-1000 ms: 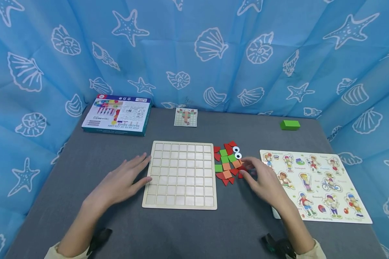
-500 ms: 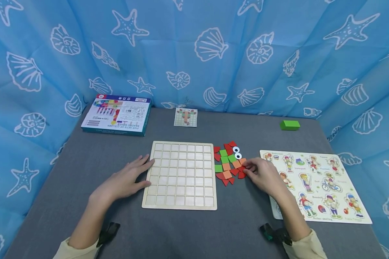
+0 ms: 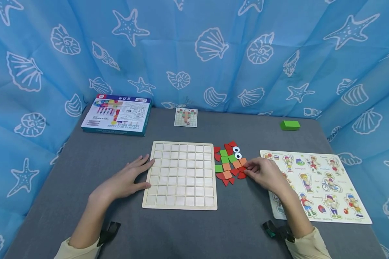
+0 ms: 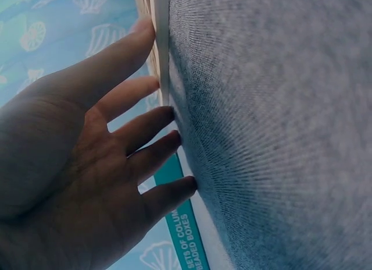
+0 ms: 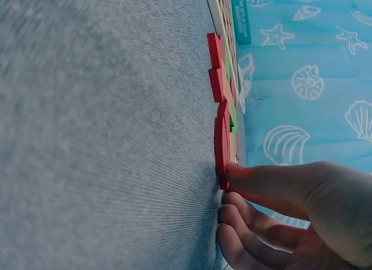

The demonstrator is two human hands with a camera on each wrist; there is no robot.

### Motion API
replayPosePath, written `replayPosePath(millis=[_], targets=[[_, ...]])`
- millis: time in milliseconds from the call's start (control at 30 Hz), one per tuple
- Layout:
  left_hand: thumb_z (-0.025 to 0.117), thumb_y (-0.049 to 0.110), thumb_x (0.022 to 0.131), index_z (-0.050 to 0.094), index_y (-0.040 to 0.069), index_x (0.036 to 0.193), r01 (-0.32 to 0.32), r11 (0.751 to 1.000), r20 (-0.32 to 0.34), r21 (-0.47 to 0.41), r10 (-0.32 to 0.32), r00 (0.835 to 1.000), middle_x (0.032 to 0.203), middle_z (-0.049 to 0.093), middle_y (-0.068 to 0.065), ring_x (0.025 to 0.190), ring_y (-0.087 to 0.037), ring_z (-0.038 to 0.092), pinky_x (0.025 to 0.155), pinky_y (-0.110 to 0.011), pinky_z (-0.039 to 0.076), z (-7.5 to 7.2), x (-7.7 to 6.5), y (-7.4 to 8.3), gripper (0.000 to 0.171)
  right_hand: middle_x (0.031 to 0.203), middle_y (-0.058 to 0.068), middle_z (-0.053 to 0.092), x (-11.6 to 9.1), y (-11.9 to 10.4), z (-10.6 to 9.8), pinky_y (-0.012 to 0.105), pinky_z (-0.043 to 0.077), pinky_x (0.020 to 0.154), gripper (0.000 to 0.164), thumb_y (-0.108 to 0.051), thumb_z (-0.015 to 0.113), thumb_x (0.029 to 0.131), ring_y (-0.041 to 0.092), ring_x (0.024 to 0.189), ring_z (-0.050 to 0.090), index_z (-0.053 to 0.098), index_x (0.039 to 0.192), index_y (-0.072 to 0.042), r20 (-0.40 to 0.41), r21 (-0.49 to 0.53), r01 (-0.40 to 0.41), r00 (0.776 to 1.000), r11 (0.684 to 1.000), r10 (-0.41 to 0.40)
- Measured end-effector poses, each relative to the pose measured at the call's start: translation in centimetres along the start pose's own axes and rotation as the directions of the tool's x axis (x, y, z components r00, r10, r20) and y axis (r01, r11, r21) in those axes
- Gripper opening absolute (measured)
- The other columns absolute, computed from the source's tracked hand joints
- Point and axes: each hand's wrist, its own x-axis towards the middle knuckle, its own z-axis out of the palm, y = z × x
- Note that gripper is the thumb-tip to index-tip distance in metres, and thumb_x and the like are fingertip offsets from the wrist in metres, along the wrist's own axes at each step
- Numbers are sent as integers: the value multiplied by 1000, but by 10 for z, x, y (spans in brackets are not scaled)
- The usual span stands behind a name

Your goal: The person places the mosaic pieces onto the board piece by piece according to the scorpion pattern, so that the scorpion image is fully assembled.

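Observation:
In the head view a pale wooden grid board (image 3: pixel 181 175) lies on the grey table. My left hand (image 3: pixel 123 180) rests at its left edge, fingers spread and fairly straight; the left wrist view has thumb and index fingertip against the board's side. To the right of the board is a cluster of flat red, green and orange wooden tiles (image 3: pixel 226 166), with two white eye discs (image 3: pixel 238 155). My right hand (image 3: pixel 267 175) is at the cluster's right side, thumb and index finger pinching a red tile (image 5: pixel 222 143). The fingers partly hide that tile.
A picture card (image 3: pixel 186 117) lies behind the board. A cardboard box (image 3: pixel 117 115) is at the back left, and a green block (image 3: pixel 290 125) at the back right. Under my right forearm lies a puzzle board (image 3: pixel 324 187) with printed figures. A blue curtain (image 3: pixel 194 54) surrounds the table.
My right hand has brought its thumb and fingers together at the red tiles on the cluster's right side. My left hand has shifted slightly, its fingers now over the board's left edge.

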Motion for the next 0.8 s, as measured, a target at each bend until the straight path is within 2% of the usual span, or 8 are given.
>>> replayPosePath(millis=[200,433,633,800], targets=[[79,31,100,37,10,170,-3,1000,-5,-4,2,1000,179,26,-26,166,-53,21,127,-81,20,0,-1,0,84,95,8,75,1,2,2,23,52,67,21,-12,85,92,10,78,64,79,111,-4,17,-11,19,1000,1000,-19],[78,29,101,36,10,170,0,1000,-8,-6,0,1000,179,26,-25,166,-53,21,128,-80,20,0,-1,0,83,93,8,73,3,0,2,25,52,68,19,-12,85,93,11,78,63,75,107,-4,35,-40,18,999,999,-17],[78,29,101,36,10,170,-3,1000,-5,-13,3,1000,179,25,-25,167,-53,20,128,-81,19,0,-1,-1,83,89,7,73,1,0,2,22,53,67,18,-6,84,91,12,78,65,70,102,-4,3,-27,32,999,999,-32],[78,28,101,36,10,170,-3,1000,-2,-19,3,1000,179,25,-25,167,-52,20,128,-81,19,-1,-1,-1,83,90,5,75,-3,2,2,19,55,68,16,-5,83,93,10,79,65,71,103,-6,-31,-6,54,998,999,-54]])
